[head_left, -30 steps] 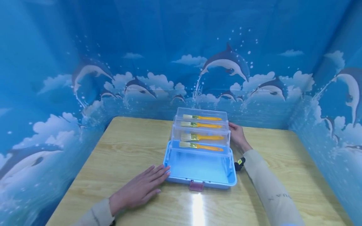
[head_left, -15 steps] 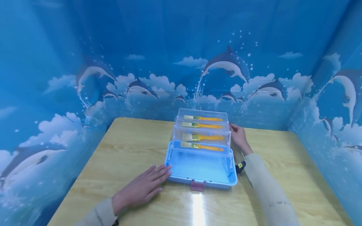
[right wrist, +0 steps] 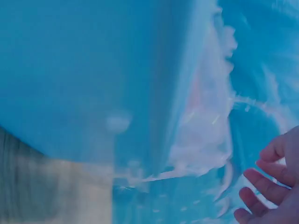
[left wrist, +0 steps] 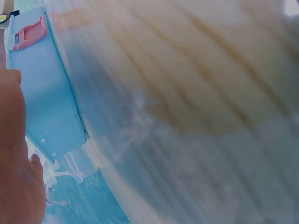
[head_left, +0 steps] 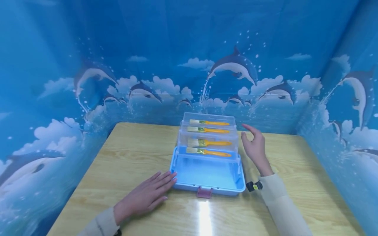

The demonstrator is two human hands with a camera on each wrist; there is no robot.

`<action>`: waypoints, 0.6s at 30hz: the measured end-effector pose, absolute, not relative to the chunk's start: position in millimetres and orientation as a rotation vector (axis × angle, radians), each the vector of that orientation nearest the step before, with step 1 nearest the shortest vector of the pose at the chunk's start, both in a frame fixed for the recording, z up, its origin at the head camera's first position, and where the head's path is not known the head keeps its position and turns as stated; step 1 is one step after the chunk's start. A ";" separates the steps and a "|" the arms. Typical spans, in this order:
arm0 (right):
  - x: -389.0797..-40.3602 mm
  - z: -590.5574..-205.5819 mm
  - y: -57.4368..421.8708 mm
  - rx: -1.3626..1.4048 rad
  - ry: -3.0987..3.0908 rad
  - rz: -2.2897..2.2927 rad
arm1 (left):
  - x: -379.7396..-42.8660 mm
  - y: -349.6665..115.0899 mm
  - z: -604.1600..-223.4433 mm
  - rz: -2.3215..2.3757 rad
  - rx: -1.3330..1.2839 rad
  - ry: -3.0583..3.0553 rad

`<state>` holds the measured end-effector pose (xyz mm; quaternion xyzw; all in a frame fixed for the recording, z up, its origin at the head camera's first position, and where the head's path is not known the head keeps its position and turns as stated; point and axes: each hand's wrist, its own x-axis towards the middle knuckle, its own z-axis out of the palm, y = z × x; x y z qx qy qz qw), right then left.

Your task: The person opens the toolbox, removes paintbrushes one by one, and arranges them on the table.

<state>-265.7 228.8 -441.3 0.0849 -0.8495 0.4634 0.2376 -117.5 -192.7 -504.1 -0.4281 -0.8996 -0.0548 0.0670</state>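
A light blue box [head_left: 206, 173] stands unfolded on the table, its pinkish latch [head_left: 204, 192] facing me. Clear stepped trays [head_left: 183, 132] rise at its back, holding several flat paintbrushes [head_left: 217, 143] with orange handles and pale bristles. With fingers straight, my left hand [head_left: 146, 196] touches the box's front left corner; the left wrist view shows this hand beside the box wall [left wrist: 49, 102]. To the right of the trays, my right hand [head_left: 256, 147] is raised and apart from them, thumb and fingers spread, holding nothing. The right wrist view has its loosely bent fingers [right wrist: 268, 186] at the edge.
The wood-grain table [head_left: 138, 147] extends on both sides of the box. Blue cloth with dolphins [head_left: 236, 65] closes off the back and both sides, close behind the trays. A small black device [head_left: 254, 186] is on the right wrist.
My right hand has let go of the trays' right side and moved right and away, its fingers spreading. My left hand stays at the box corner; the trays and brushes look unmoved.
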 end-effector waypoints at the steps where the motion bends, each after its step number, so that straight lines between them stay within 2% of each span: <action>1: -260.5 -437.9 225.5 0.279 -2.308 1.245 | -117.6 -192.2 -504.1 -0.165 -1.291 -2.708; 6: -237.7 -424.8 212.1 0.478 -2.315 1.131 | -117.6 -191.9 -503.3 -0.148 -1.290 -2.705; 11: -219.7 -411.3 203.1 0.646 -2.578 1.037 | -117.0 -191.8 -502.8 -0.149 -1.291 -2.750; 18: -215.7 -397.2 187.3 0.953 -2.846 0.838 | -117.2 -191.3 -502.1 -0.182 -1.287 -2.759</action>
